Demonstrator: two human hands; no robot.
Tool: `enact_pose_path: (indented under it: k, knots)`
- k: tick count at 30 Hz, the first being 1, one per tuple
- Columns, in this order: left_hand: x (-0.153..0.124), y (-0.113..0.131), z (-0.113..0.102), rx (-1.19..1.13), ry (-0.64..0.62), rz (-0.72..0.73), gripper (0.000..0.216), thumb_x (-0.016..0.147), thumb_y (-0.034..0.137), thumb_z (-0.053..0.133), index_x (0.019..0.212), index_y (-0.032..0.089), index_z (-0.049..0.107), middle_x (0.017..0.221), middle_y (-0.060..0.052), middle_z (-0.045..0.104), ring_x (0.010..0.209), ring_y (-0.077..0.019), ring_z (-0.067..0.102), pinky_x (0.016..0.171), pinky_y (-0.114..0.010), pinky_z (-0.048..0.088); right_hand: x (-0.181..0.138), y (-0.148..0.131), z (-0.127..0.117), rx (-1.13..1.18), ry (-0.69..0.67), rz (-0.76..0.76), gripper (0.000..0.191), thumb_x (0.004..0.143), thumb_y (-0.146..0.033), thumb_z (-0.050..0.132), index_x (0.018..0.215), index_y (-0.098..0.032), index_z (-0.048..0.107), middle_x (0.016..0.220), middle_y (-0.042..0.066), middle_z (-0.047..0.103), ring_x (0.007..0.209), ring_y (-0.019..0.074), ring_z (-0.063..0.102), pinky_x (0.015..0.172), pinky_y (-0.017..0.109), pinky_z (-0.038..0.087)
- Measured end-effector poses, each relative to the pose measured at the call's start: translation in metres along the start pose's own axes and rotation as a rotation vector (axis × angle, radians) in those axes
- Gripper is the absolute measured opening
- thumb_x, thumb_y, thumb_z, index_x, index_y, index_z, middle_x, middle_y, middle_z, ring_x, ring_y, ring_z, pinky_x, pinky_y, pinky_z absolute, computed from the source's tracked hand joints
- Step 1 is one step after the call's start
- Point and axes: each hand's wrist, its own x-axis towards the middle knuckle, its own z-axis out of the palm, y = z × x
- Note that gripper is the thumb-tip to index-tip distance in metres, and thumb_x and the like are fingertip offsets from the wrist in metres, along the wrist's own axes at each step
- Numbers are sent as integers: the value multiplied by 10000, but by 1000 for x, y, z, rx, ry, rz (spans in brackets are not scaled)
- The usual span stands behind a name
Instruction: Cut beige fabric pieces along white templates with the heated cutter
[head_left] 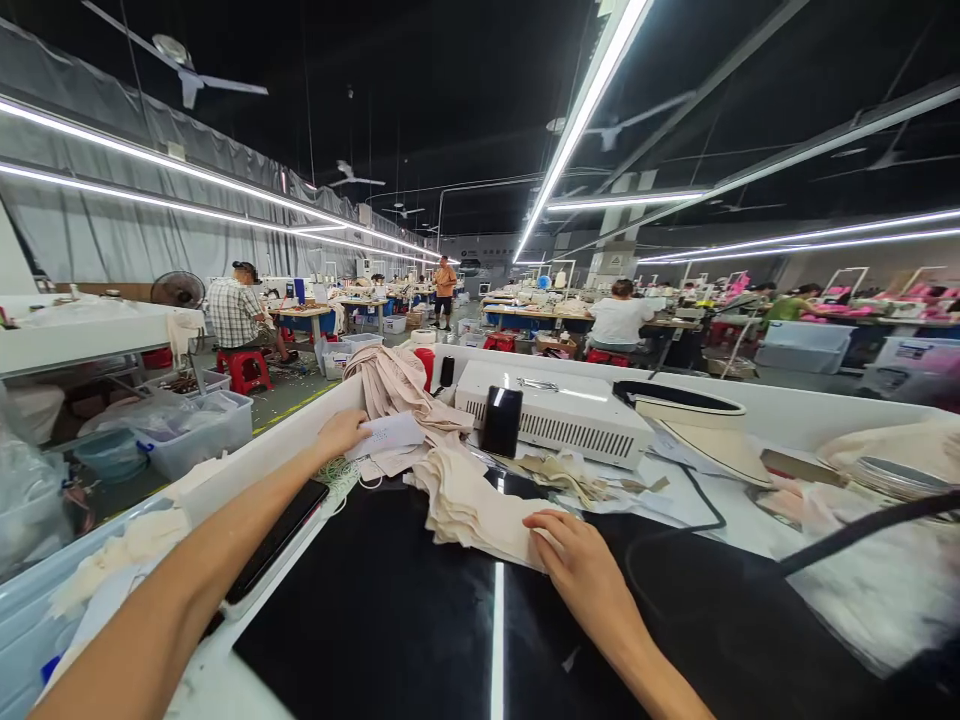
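Observation:
At the table's left side, my left hand (343,436) pinches a white paper slip (396,431) with faint writing on it. Below the slip lies a tangle of pale green thread (339,482). My right hand (576,556) grips the near right corner of a stack of cream fabric pieces (465,505), its fingertips on the top layer and its thumb hidden. The stack fans out in uneven layers over a glossy black panel (375,610). Behind the slip, a heap of pinkish-beige fabric strips (397,385) drapes over the table's raised edge.
A white vented box (555,405) stands behind the stack, with a black phone (502,420) leaning on it. To the right are fabric scraps (570,478), a cream visor-like piece (694,425) and a black cable (862,530). Co-workers sit at sewing tables beyond.

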Motion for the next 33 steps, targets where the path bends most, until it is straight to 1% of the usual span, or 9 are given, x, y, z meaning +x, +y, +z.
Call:
enact_pose_path:
  k: [5,9,11,14,17,19,24,29,33]
  knots:
    - [7,7,-46,-159,6,143,431,1178,463,839,1498,186,755,1498,-128,763,1278,-327,795,1086,-539,717,2,-1,-4,40,75,64,358,1070,-371,546,1100,-298,896,1145,120,907,1102,369,867,1030,554,717]
    - [12,46,-61,-290,-101,311,366,1240,495,722,1395,168,777,1308,-97,816,1145,-270,816,1010,-445,707,4,-3,-7,60,196,135,392,1102,-413,537,1286,-265,849,1243,140,891,1156,379,848,1065,580,703]
    - [15,77,-54,-325,-189,393,405,1294,506,575,1413,181,787,1252,-69,844,1132,-241,820,985,-354,676,5,-4,-11,59,273,172,414,1135,-427,521,1392,-250,793,1316,155,868,1162,372,833,1054,573,701]
    - [20,125,-29,-312,-323,484,387,1276,496,605,1424,213,824,1278,-35,868,1147,-244,831,965,-320,658,5,-6,-23,42,380,206,432,1194,-448,480,1493,-239,712,1380,177,833,1145,359,814,1011,551,698]
    - [26,161,1,-227,-440,529,347,1211,477,774,1373,173,817,1319,-82,841,1156,-280,829,1015,-438,704,2,-6,-38,11,432,186,434,1231,-470,461,1519,-230,679,1372,187,823,1114,352,808,992,547,694]
    - [30,176,18,-148,-499,540,377,1184,472,829,1407,171,792,1393,-108,807,1204,-304,816,1052,-505,719,-1,-6,-46,-11,425,140,423,1243,-468,463,1512,-234,691,1389,189,823,1154,356,810,1033,558,690]
    - [38,185,42,13,-565,559,393,1186,446,830,1480,191,769,1499,-124,769,1288,-325,795,1101,-536,715,-5,-14,-41,-46,251,-42,413,1259,-436,466,1434,-307,817,1375,131,865,1287,343,823,1131,539,681]
    - [36,184,52,64,-539,562,374,1191,439,824,1478,203,775,1525,-128,762,1311,-325,788,1121,-538,709,-3,-23,-8,-62,49,-145,440,1249,-393,482,1477,-321,851,1436,139,876,1306,341,844,1119,519,703]
    - [33,182,53,40,-473,549,358,1191,425,825,1471,206,779,1515,-127,768,1301,-316,792,1120,-534,710,-5,-21,16,-92,-42,-165,439,1226,-379,501,1420,-343,893,1339,124,916,1214,350,878,1055,534,733]
